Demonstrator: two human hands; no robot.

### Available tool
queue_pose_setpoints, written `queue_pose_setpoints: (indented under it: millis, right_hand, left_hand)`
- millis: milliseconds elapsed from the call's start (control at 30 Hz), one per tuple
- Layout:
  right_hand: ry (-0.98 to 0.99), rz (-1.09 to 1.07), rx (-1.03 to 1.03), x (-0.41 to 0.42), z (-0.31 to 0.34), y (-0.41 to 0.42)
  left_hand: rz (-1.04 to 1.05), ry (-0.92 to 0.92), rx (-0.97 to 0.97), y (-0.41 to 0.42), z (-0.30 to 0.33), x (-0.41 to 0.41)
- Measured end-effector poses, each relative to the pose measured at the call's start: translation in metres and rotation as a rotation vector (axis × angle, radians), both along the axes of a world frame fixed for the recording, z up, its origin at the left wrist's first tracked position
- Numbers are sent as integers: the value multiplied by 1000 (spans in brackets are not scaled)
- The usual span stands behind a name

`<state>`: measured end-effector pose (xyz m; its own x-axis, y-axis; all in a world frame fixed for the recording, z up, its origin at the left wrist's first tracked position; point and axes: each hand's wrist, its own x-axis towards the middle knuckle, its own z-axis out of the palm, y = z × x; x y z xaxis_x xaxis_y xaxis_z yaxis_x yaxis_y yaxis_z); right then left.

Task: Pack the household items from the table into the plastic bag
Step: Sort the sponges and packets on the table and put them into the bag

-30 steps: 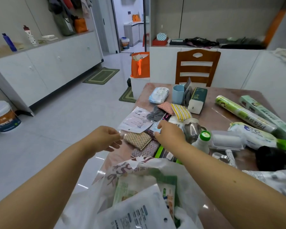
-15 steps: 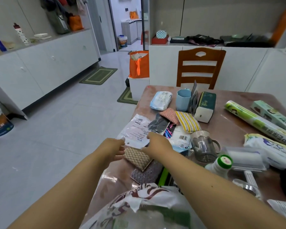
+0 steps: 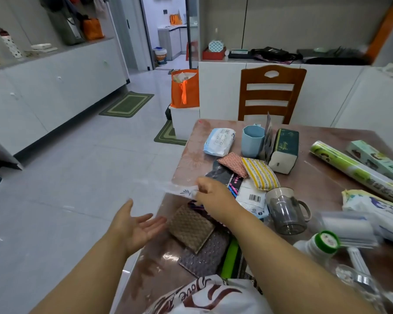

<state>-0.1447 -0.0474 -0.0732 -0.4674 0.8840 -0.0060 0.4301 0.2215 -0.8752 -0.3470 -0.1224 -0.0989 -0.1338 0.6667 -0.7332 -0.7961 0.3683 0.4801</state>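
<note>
white plastic bag, printed in brown, is seen at the near table edge, nearest the viewer. beyond the bag, a beige woven pad lies flat. left of the pad, off the table edge, the left hand is held palm up, fingers spread, nothing gripped. beyond the pad, the right hand is pinched on a clear flat packet, lifted and blurred. packet judged light, limp, slippery; best taken at an edge. beyond it, a blue cup stands upright.

Brown table with cups, sponges, tissue packs, rolls.
</note>
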Motion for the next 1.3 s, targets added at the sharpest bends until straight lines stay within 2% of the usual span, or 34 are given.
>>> queue_pose_setpoints:
  millis: [100, 167, 200, 233, 300, 367, 433, 800, 933, 1033, 1167, 1300]
  right_hand:
    - [127, 104, -177, 16, 19, -20]
    - [145, 124, -287, 22, 18, -26]
    - [115, 48, -278, 23, 15, -23]
    - [14, -64, -209, 26, 9, -17]
    - [-408, -191, -46, 34, -3, -4]
    - [-724, -116, -106, 42, -15, 3]
    - [-808, -63, -204, 48, -24, 4]
    - [-880, -174, 35, 44, -42, 8]
    - [-725, -326, 30, 48, -35, 15]
    - [-615, -374, 157, 46, -7, 10]
    - [-536, -122, 261, 29, 37, -23]
    - [-578, 202, 192, 19, 30, -57]
  left_hand:
    - [-200, -188, 74, -1, 6, 2]
    - [-340, -94, 32, 1, 6, 9]
    - [-416, 3, 0, 1, 5, 11]
    - [-473, 94, -26, 2, 1, 12]
    - [-506, 184, -27, 3, -3, 10]
    - [-494, 218, -17, 2, -4, 5]
    - [-471, 228, -23, 1, -4, -1]
    - [-454, 267, -103, -7, -9, -16]
    - [-437, 277, -121, -16, -7, -26]
    - [-437, 248, -126, -19, -7, -27]
    - [-386, 143, -52, -13, -5, -9]
    - [-392, -17, 15, -10, -2, 8]
